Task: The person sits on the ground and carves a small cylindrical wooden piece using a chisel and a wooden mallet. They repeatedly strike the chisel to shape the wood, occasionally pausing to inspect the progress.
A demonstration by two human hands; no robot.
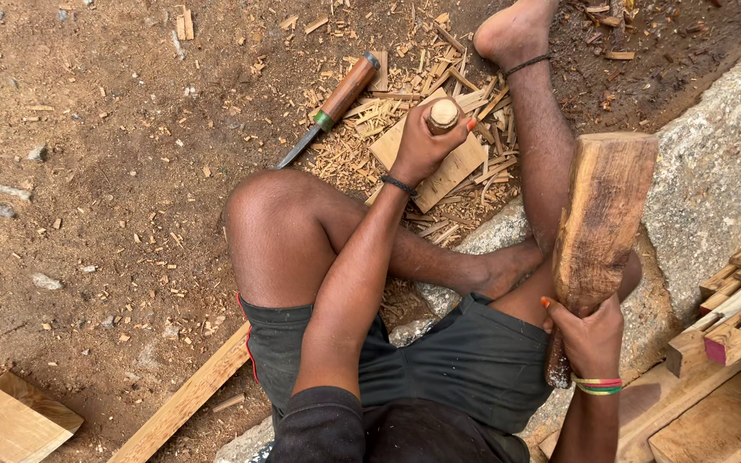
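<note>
My left hand [422, 144] is closed around the round wooden handle of a chisel [443, 114], held upright on a small flat wooden board [459, 166] lying among wood chips on the dirt. My right hand [591, 336] grips the handle end of a heavy wooden mallet [599, 219], raised above my right leg. I sit with my left knee bent and my right leg stretched beside the board.
A second chisel [330, 106] with a brown handle and green band lies on the ground to the left of the board. A grey stone slab [713, 171] is on the right, stacked wood pieces [735, 343] at lower right, a plank [186, 399] and board [10, 420] at lower left.
</note>
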